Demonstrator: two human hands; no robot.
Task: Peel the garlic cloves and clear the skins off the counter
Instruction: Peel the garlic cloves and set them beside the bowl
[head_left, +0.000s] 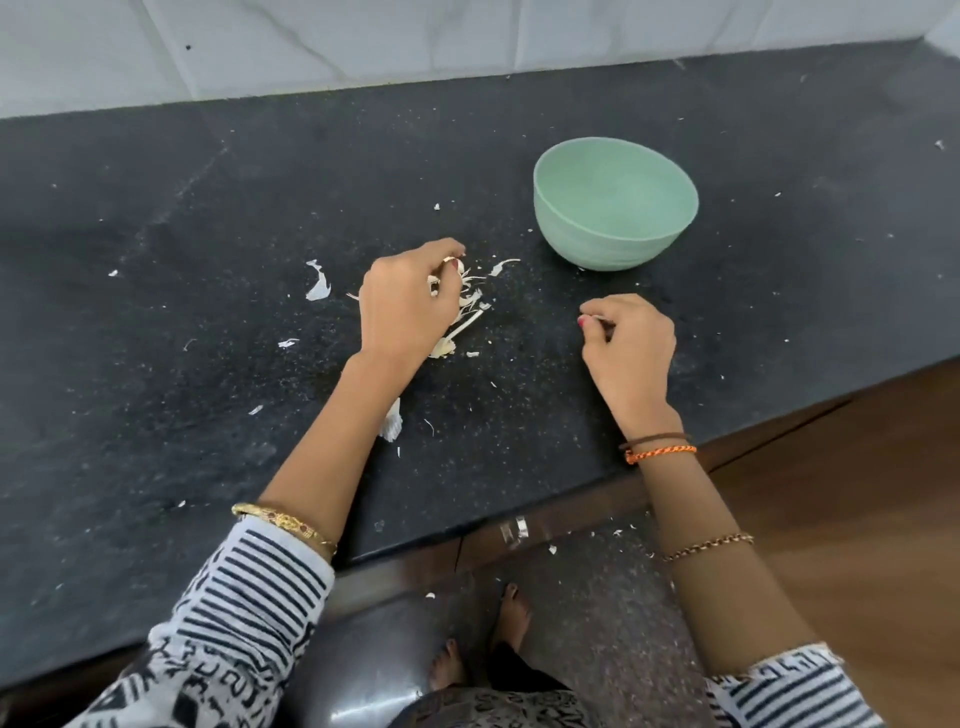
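Head view: we look down on a dark counter (156, 260) with a pale tiled wall along the top of the frame. At centre, our left hand (405, 301) is curled over a heap of skins (467, 306), its fingertips pinching what looks like a garlic piece (451, 261), though we cannot tell whether it is a clove or only skin. Right of centre, our right hand (628, 348) rests on the counter with fingers curled, thumb and forefinger pinching a small pale scrap (597, 318). A green bowl (615, 205) stands upright in the upper right, apart from both hands; we cannot tell what it holds. Loose skins lie scattered left of centre (318, 283), beside the left forearm (390, 423), and in small flecks across the counter. A few flecks lie on the floor (597, 613) at the bottom.
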